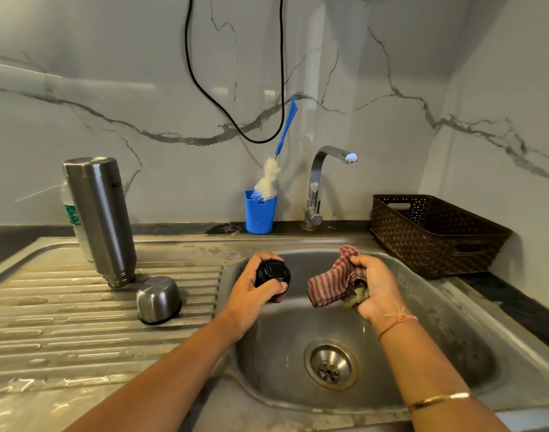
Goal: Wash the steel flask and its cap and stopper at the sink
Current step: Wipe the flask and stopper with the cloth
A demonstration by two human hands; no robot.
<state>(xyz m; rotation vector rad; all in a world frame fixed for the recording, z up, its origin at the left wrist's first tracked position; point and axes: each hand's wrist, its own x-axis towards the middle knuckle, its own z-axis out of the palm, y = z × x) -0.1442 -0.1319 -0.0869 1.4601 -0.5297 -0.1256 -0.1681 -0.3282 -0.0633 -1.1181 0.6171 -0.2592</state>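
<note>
item — stopper (pixel 272 275): gripped in my left hand (pixel 257 291) over the sink (pixel 454 322); my right hand (pixel 374 288) clutched the cloth (pixel 332 283) just beside it, rightward — flask (pixel 100 219) and cap (pixel 158 299) stood left on the drainboard.

A blue cup (pixel 260 215) stands mid-view on the dark counter (pixel 173 229) against the marbled wall (pixel 111 88). A bottle brush (pixel 269 179) rests in it, its pale bristles low and its blue handle leaning toward 1 o'clock. A black cable (pixel 257 141) hangs in a loop at the cup's 12 o'clock. The chrome tap (pixel 314 185) rises at the cup's 3 o'clock, its spout pointing to 3 o'clock. Farther that way a brown woven basket (pixel 429 241) sits in the corner. At the cup's 9 o'clock stands a clear plastic bottle (pixel 70 213) with a green label, mostly hidden.
</note>
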